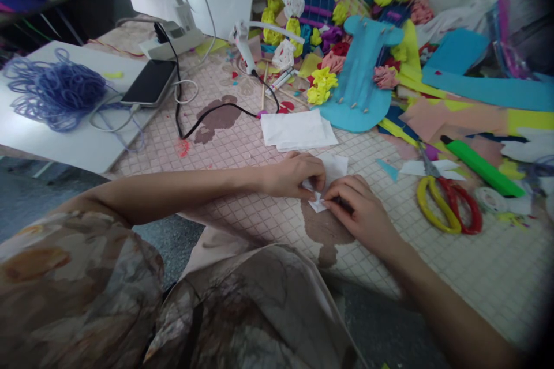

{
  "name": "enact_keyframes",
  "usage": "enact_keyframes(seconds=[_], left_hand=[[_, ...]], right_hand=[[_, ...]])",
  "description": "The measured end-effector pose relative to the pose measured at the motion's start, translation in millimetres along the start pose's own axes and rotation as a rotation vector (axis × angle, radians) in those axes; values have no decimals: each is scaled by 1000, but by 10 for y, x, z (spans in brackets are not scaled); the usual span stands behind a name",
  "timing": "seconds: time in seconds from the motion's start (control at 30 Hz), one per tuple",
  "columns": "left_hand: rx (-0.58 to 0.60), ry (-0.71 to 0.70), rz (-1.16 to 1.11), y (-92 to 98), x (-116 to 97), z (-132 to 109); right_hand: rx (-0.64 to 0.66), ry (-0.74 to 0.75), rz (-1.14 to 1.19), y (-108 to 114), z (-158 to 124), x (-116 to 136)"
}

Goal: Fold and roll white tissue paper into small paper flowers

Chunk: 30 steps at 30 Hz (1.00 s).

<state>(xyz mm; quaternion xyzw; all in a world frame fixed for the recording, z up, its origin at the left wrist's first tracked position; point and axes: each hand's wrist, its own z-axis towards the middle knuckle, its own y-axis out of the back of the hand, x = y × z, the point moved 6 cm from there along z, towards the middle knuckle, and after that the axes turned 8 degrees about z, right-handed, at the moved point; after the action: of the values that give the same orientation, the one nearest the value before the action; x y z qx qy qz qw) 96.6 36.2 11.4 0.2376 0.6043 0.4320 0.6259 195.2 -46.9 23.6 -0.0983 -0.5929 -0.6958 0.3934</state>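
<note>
I had my left hand (294, 176) and right hand (359, 207) pinched on the white paper (335, 166), which I judged light and limp, best held at its near folded corner.

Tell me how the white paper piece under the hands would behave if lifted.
Probably floppy and light: the white paper piece looks thin and creased between left hand and right hand. Likely won't roll; it lies flat on the mat.

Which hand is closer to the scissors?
Right. The right hand is just left of the scissors, pinching the paper. The left hand pinches the paper too, but from its far side, farther from the scissors.
</note>
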Motion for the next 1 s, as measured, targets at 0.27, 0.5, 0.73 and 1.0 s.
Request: enact_keyframes(seconds=[0.27,0.5,0.73,1.0], left_hand=[[2,-14,-3,2,-12,-9],[-8,-3,-27,14,-23,-18],[-4,-21,10,8,-55,-43],[-55,1,57,-8,-108,-87]], right_hand=[[-15,-39,-22,-7,-11,0],[-42,-45,-13,-7,-30,-33],[-33,-32,-34,-22,-29,3],[-29,-47,-48,-27,-41,15]])
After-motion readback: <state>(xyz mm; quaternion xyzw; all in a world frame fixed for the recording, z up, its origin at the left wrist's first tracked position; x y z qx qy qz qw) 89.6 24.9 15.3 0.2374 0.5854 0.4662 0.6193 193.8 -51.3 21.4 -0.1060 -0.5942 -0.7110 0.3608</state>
